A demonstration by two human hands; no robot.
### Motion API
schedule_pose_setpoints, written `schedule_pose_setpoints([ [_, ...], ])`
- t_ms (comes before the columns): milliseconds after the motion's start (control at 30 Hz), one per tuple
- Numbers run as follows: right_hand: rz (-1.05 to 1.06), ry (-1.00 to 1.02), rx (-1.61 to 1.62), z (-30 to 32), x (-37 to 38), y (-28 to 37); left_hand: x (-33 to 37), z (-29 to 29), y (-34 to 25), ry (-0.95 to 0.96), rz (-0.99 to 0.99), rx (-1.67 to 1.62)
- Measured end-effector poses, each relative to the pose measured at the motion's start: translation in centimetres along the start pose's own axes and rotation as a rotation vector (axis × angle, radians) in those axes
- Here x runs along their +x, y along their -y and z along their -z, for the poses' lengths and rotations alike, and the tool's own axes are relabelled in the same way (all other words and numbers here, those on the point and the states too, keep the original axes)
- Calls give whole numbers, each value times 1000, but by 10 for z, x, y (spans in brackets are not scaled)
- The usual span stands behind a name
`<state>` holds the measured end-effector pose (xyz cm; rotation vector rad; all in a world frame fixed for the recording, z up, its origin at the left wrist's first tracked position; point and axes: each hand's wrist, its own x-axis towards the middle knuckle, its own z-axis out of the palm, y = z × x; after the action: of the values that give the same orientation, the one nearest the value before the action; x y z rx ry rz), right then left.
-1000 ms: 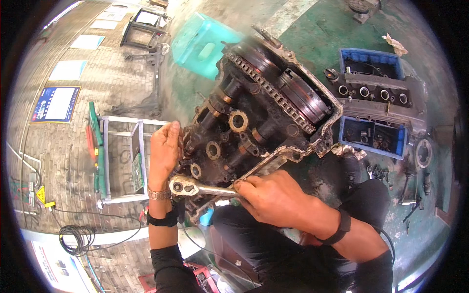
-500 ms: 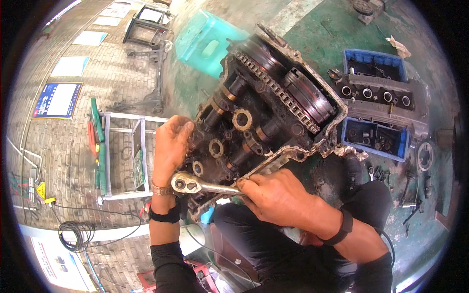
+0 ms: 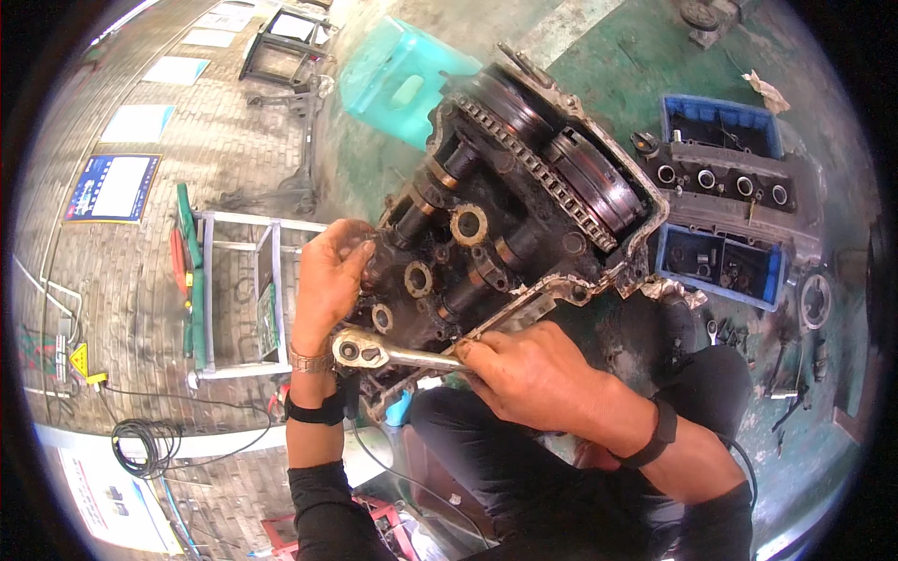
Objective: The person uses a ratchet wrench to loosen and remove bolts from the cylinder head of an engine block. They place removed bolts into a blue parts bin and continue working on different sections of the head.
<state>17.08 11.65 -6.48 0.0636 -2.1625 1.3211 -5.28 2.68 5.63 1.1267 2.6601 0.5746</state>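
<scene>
A greasy engine cylinder head (image 3: 440,318) lies tilted in front of me, with two camshafts and a timing chain (image 3: 533,168) running beside two large round sprockets (image 3: 594,178). My right hand (image 3: 543,379) is closed round the handle of a ratchet wrench (image 3: 402,357). The wrench's round head lies over the near left end of the engine, close to my left wrist. At the engine's left edge, my left hand (image 3: 329,276) has its fingers curled and pinched together; the fingertips' grip is hidden.
A clear teal plastic stool (image 3: 398,79) stands beyond the engine. To the right, a valve cover (image 3: 739,182) lies between blue parts bins (image 3: 718,266), near loose tools and bolts on the floor. A metal frame (image 3: 243,290) and a coiled black cable (image 3: 145,451) are at left.
The view has shifted very slightly. Both hands, the ratchet wrench and the engine keep nearly the same positions relative to each other.
</scene>
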Motion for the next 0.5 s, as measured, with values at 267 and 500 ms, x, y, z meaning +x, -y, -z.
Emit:
schedule_pose_setpoints([
  [267,4,-21,-4,2,0,0,8,1,12,-45,16,81],
  [500,-4,15,-41,0,-1,-1,0,-1,-5,41,-54,20],
])
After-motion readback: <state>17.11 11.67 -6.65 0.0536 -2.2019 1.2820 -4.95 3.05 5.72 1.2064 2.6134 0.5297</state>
